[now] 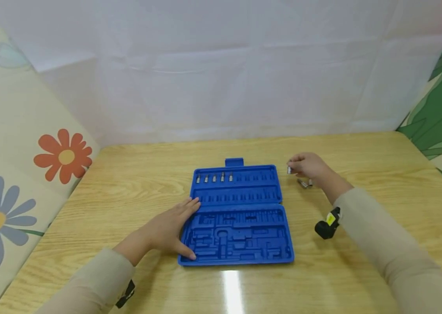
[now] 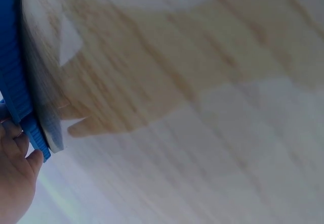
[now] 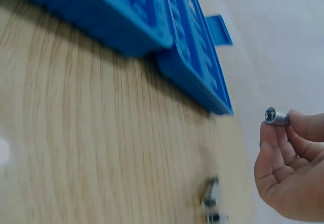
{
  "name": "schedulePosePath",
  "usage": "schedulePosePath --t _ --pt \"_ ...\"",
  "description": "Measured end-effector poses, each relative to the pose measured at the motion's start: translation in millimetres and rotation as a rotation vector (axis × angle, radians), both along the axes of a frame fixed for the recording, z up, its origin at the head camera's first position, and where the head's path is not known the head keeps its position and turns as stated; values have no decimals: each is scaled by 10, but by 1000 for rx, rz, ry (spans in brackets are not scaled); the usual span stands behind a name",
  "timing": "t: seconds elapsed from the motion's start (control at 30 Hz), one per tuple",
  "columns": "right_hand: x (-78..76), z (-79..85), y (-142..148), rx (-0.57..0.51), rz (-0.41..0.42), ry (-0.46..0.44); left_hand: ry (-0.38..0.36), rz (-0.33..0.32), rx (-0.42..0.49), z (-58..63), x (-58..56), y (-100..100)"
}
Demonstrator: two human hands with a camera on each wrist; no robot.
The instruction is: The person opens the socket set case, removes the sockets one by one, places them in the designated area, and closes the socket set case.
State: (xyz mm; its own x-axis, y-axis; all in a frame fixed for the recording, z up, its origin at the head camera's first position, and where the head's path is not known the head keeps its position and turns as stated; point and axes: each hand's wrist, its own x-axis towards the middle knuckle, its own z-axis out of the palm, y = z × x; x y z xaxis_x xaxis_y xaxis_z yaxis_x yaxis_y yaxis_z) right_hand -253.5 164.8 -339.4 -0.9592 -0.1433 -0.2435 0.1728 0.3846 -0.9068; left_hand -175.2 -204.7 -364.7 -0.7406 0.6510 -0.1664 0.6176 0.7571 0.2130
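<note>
A blue plastic socket case (image 1: 240,263) lies unfolded on the table. My left hand (image 1: 167,227) rests along its left side, fingers spread and thumb near the front corner; the left wrist view catches this hand (image 2: 17,181) against the case wall (image 2: 12,77). Beyond the case's right side, my right hand (image 1: 310,168) pinches a small silver socket (image 3: 276,116) between thumb and fingertips, its square hole showing in the right wrist view. Several metal pieces (image 1: 214,178) stand in a row in the upper half's left slots. Most other moulded recesses are bare.
Below my right hand, a few loose metal pieces (image 1: 303,183) lie on the wooden table (image 1: 134,174). The case's latch tab (image 1: 234,162) sticks out at the back. White cloth (image 1: 221,87) hangs behind the table, with flower-patterned covering at both sides.
</note>
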Motion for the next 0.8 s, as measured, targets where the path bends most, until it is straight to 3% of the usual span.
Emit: schedulePosePath --t 0.37,0.53,0.8 --pt "-21 -222 505 -3 -88 30 -10 2 0 -11 3 -7" --pt "72 -171 627 15 -87 73 -9 3 -2 -16 6 -8" --pt "151 -204 785 89 -163 58 -8 3 1 -17 -3 -5"
